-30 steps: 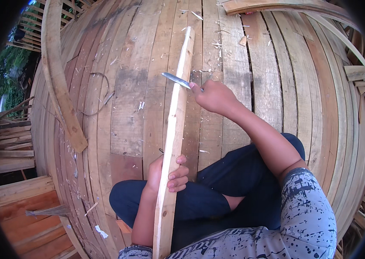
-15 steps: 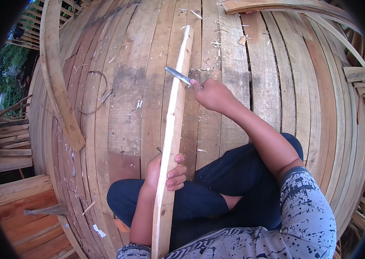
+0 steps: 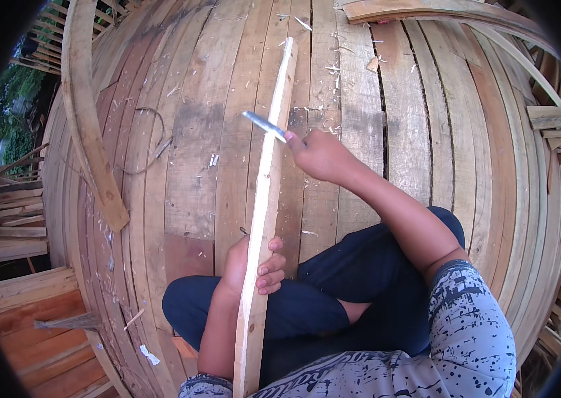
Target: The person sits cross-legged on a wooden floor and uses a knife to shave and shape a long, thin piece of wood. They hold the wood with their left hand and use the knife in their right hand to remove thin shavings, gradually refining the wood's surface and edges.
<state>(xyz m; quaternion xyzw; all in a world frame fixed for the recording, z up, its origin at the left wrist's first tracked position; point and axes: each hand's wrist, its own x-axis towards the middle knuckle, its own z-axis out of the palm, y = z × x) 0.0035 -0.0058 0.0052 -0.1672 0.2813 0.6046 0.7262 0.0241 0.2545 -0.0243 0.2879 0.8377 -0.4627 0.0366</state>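
A long strip of wood [image 3: 262, 199] runs from my lap out over the floor, its left edge pale and freshly cut, with a few small knots. My left hand [image 3: 259, 265] is wrapped round its lower half, fingers curled over the right side. In my right hand [image 3: 318, 154] is a knife, its handle hidden by the closed fingers. The knife blade [image 3: 264, 126] lies across the upper part of the strip, pointing to the upper left.
Wood shavings [image 3: 214, 160] are scattered over the plank floor [image 3: 191, 192]. A long curved board [image 3: 91, 132] lies at the left, near a thin loop of cord [image 3: 161, 126]. More boards [image 3: 440, 12] rest at the upper right. My crossed legs [image 3: 373, 265] are below.
My right hand and the knife have moved slightly toward me and to the left along the wood strip. My left hand keeps its hold in the same place.
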